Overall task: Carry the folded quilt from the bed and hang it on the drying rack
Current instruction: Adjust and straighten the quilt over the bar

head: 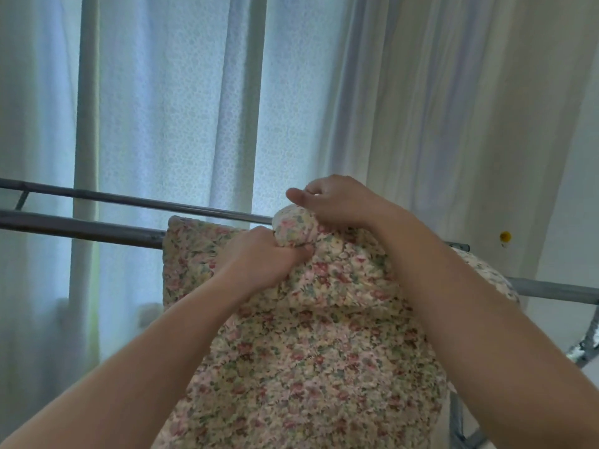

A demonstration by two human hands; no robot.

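Fingers [293, 254] bunching floral quilt [308, 351]

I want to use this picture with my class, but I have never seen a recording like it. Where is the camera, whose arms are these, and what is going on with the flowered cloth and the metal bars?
There is no machine here. The single picture comes from a wide-angle camera worn on a person's head, looking forward and down, so the two bare arms reaching in from the bottom are the wearer's own. The flowered cloth is a quilt. It is draped over the near bar of a metal drying rack, with a second bar running behind it. The left hand grips a bunched fold near the top of the quilt. The right hand pinches the same bunched part from above. Behind the rack hang pale curtains with daylight coming through. The quilt looks bunched rather than spread flat, so the hanging seems not quite finished.
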